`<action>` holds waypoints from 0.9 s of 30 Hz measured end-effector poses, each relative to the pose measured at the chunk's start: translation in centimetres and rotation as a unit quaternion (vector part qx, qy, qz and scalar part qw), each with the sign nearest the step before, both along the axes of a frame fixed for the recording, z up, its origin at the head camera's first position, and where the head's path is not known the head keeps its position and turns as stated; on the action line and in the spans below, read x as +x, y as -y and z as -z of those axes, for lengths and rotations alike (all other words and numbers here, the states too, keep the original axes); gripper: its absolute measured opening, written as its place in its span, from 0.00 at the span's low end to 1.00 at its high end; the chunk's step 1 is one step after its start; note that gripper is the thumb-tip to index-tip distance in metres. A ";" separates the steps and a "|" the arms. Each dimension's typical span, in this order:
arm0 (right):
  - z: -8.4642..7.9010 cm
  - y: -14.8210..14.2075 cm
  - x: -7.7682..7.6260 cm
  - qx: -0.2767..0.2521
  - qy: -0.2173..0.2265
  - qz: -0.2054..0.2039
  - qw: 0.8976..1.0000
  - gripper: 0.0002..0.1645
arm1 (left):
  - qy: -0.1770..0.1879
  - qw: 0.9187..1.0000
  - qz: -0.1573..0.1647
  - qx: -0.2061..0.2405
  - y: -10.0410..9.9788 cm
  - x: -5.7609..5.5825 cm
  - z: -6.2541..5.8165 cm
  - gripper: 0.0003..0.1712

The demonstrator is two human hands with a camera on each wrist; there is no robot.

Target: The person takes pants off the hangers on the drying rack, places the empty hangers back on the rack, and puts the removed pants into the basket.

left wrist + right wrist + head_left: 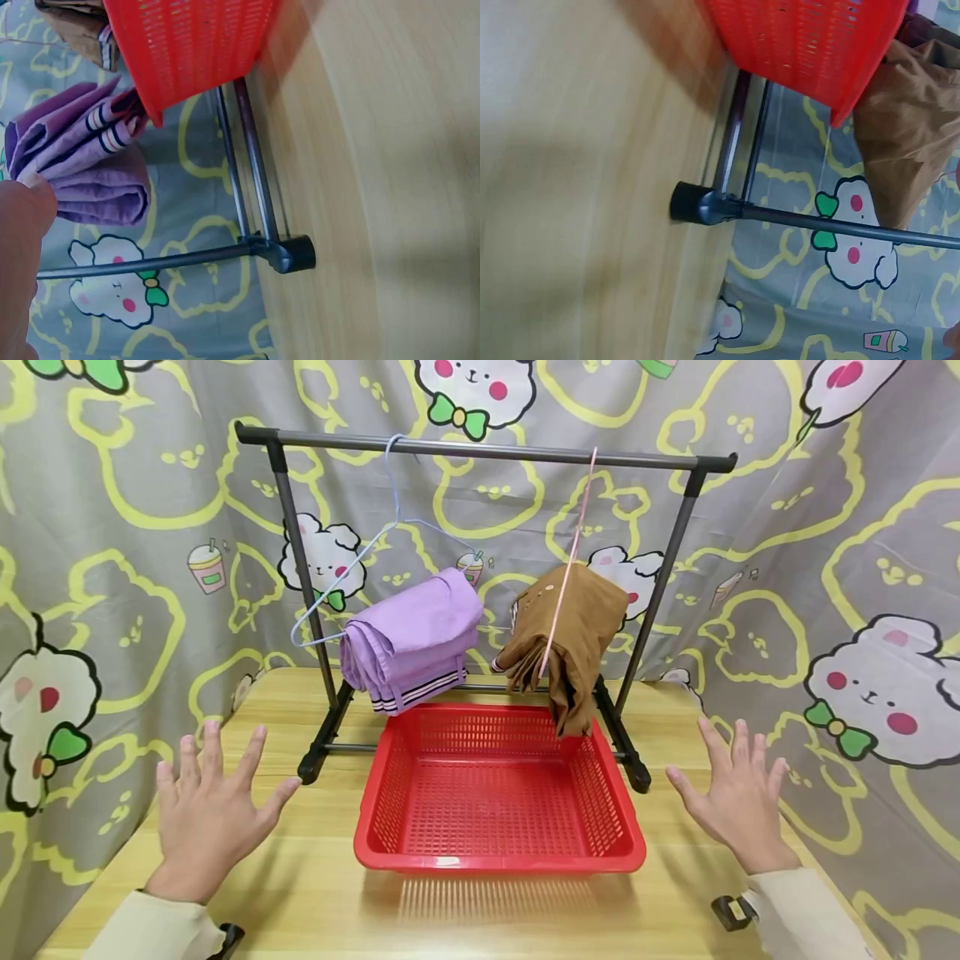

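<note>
My left hand (213, 818) is held over the left of the table with its fingers spread and nothing in it. On the right side my right hand (738, 806) hovers likewise, fingers apart and bare. Between them stands a red plastic basket (498, 862) with perforated walls and nothing inside. Behind it, folded purple trousers (420, 631) with a striped band hang over a blue hanger (393, 518). To their right, a brown garment (592, 618) hangs folded on a pink hanger (573, 547), its lower end overlapping the basket's rim.
A dark metal clothes rack (487, 450) holds both hangers; its feet (310, 768) rest on the wooden table (315, 868) either side of the basket. Grey curtains (885, 568) with a cartoon print surround the table at the back and sides.
</note>
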State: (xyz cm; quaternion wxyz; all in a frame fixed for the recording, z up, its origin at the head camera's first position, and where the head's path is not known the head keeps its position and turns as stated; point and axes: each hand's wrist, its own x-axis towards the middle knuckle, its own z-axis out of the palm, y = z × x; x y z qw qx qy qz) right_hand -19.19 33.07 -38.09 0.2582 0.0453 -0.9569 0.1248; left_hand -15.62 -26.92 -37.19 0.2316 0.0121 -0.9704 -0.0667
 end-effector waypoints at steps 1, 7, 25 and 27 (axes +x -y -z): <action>-0.1 0.0 0.0 -0.002 0.001 -0.001 1.000 0.50 | -0.003 1.000 0.003 0.001 -0.1 -0.1 0.0 0.47; -0.9 0.5 0.0 -0.020 -0.001 -0.020 1.000 0.50 | -0.012 1.000 0.019 0.015 -0.6 -0.3 0.2 0.46; -6.6 3.9 -2.9 -0.148 0.008 -0.095 0.984 0.47 | 0.104 0.965 0.119 0.209 -2.4 -1.1 0.2 0.44; -7.1 4.4 -3.1 -0.148 0.000 -0.105 0.983 0.47 | 0.120 0.959 0.126 0.224 -2.5 -1.1 0.4 0.43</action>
